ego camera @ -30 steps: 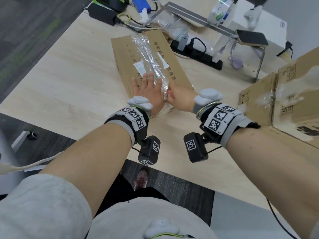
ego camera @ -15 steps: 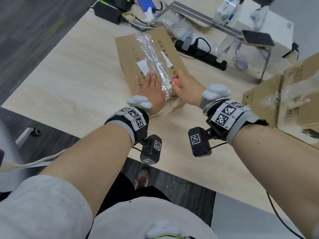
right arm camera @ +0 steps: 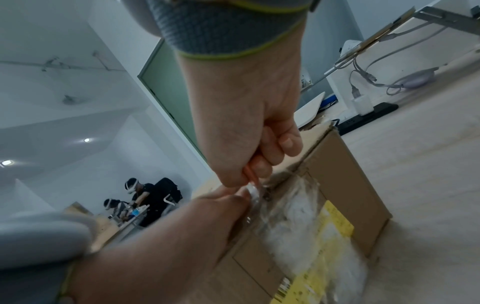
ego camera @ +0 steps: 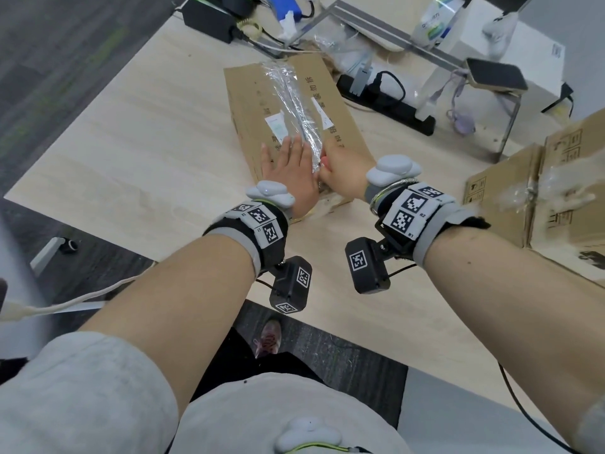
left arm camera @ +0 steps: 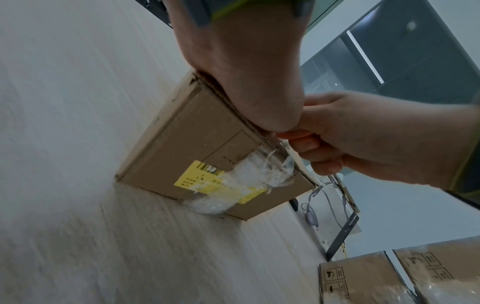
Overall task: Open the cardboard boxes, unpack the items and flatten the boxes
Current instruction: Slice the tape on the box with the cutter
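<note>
Hands at near end of cardboard box (ego camera: 288,116), which lies flat on table (ego camera: 137,152). Left hand (ego camera: 289,167) spread flat, fingers straight, pressing box top beside clear tape strip (ego camera: 291,96). Right hand (ego camera: 343,172) curled into fist w/ a small red-orange tool (left arm camera: 293,134) at the taped seam. Two more boxes (ego camera: 537,188) off to right; black power strip (ego camera: 386,103) beyond.
</note>
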Available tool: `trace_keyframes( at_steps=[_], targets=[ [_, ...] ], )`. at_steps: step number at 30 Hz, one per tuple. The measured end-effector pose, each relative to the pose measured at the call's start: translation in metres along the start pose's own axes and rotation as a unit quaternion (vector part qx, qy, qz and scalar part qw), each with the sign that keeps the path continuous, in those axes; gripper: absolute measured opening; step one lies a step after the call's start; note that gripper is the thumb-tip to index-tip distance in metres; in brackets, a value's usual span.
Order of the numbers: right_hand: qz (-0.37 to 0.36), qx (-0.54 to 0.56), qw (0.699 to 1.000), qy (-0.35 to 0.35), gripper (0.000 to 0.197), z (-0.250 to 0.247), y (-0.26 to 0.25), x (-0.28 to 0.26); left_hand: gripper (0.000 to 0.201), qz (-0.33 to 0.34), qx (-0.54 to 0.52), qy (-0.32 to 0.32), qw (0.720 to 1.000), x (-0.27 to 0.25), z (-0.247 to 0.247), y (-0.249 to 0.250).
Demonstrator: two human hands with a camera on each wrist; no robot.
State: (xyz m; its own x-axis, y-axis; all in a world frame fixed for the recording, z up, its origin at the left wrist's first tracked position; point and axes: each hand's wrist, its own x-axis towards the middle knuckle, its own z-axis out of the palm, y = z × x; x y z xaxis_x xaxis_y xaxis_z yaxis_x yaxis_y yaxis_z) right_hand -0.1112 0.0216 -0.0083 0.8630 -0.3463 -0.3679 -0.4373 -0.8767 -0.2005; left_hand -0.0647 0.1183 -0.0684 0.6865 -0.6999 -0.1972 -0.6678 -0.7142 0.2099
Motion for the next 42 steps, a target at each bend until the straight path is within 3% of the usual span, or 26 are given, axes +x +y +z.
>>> trace_keyframes(
  at_steps=[6,9,13,22,28,39,42],
  targets=[
    [0.012,-0.016,1.0,0.011,0.034,0.005,-0.006,0.001,0.058,-0.007,0.006,-0.009,1.0,0.001,-0.001,0.002],
    [0.008,-0.017,1.0,-0.02,0.036,0.004,0.0,-0.005,0.059,-0.009,0.018,-0.008,1.0,0.002,0.0,0.003],
    [-0.002,0.043,0.999,-0.019,0.038,0.009,0.003,-0.016,0.059,-0.009,0.014,-0.005,1.0,0.004,0.002,0.003],
    [-0.002,0.043,0.998,-0.05,0.019,0.004,0.014,-0.037,0.06,-0.008,0.018,-0.007,1.0,0.003,0.002,0.001],
    [-0.016,0.141,0.988,0.064,0.024,0.0,0.011,-0.028,0.06,-0.002,0.017,-0.005,1.0,0.0,-0.001,0.001],
    [0.025,0.041,0.998,0.032,0.043,0.012,-0.005,-0.005,0.058,-0.004,0.017,-0.01,1.0,0.0,-0.001,0.002],
    [0.029,0.013,0.999,0.024,0.04,0.01,-0.005,-0.002,0.058,-0.001,0.019,-0.013,1.0,-0.001,-0.002,0.003]
  ],
)
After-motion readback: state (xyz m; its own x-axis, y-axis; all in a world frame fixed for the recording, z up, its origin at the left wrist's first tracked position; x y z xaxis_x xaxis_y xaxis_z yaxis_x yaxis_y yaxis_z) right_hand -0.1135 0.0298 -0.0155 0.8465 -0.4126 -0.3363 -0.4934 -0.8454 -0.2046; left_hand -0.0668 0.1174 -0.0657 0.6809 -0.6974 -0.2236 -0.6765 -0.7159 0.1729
